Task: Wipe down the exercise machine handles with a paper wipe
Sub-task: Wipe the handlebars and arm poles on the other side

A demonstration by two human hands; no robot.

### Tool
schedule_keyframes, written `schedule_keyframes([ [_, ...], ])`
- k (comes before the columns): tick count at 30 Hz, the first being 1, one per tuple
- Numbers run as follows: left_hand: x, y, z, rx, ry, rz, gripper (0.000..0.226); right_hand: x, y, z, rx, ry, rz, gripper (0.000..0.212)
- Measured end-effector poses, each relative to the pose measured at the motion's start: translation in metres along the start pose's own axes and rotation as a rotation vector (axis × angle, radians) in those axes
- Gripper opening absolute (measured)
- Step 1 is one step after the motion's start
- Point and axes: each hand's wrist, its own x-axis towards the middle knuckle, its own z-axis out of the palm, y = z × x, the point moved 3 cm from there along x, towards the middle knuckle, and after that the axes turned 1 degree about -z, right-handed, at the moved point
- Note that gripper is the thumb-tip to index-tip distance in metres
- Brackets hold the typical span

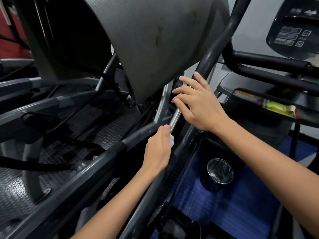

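The left hand [158, 149] lies near the middle of the view, its fingers straight and close together, pressing a white paper wipe [172, 140] against the lower end of a chrome handle bar [175, 118]. Only a small crumpled edge of the wipe shows beside the fingers. The right hand [196, 104] is just beyond it, fingers loosely spread and slightly bent, resting on the upper part of the same chrome bar where it meets a black tubular frame rail [214, 49]; it grips nothing that can be seen. A large grey ribbed shroud [155, 40] of the exercise machine hangs over the far side of both hands. At far right a dark console [293, 31] carries a keypad with arrow and tick symbols; no wording on it can be read. Below it a yellow and orange warning label [276, 107] sits on a dark tray, its print too blurred to make out. A black cup holder with a shiny rim [220, 171] stands near right above a blue floor mat [215, 204].
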Motion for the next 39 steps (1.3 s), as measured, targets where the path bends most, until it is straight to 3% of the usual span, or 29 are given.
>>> schedule_keyframes([
  [3, -0.011, -0.021, -0.002, 0.044, 0.003, 0.017, 0.049, -0.007, -0.007, 0.003, -0.054, -0.018, -0.039, 0.038],
  [8, -0.023, -0.02, -0.01, 0.118, 0.04, 0.206, 0.051, -0.014, -0.012, 0.003, -0.019, -0.011, -0.041, 0.036],
  [16, 0.007, 0.011, -0.002, -0.094, 0.02, -0.056, 0.054, -0.021, -0.016, 0.003, 0.035, 0.003, -0.073, 0.032],
  [21, -0.002, 0.002, -0.004, -0.03, -0.021, 0.018, 0.055, -0.023, -0.022, 0.004, 0.055, 0.007, -0.107, 0.028],
  [24, -0.024, -0.025, -0.01, 0.141, -0.01, 0.146, 0.045, -0.031, -0.036, 0.013, 0.072, -0.038, -0.152, 0.027],
  [29, -0.047, -0.053, -0.017, 0.332, -0.142, 0.184, 0.031, -0.04, -0.047, 0.023, 0.064, -0.053, -0.13, 0.026],
  [31, -0.053, -0.065, -0.023, 0.387, -0.227, 0.152, 0.035, -0.039, -0.048, 0.024, 0.061, -0.06, -0.124, 0.027],
  [33, -0.057, -0.073, -0.03, 0.384, -0.306, 0.115, 0.036, -0.04, -0.049, 0.024, 0.066, -0.06, -0.113, 0.03],
  [39, -0.076, -0.075, -0.036, 0.386, -0.407, 0.104, 0.012, -0.045, -0.057, 0.027, 0.063, -0.065, -0.083, 0.036],
])
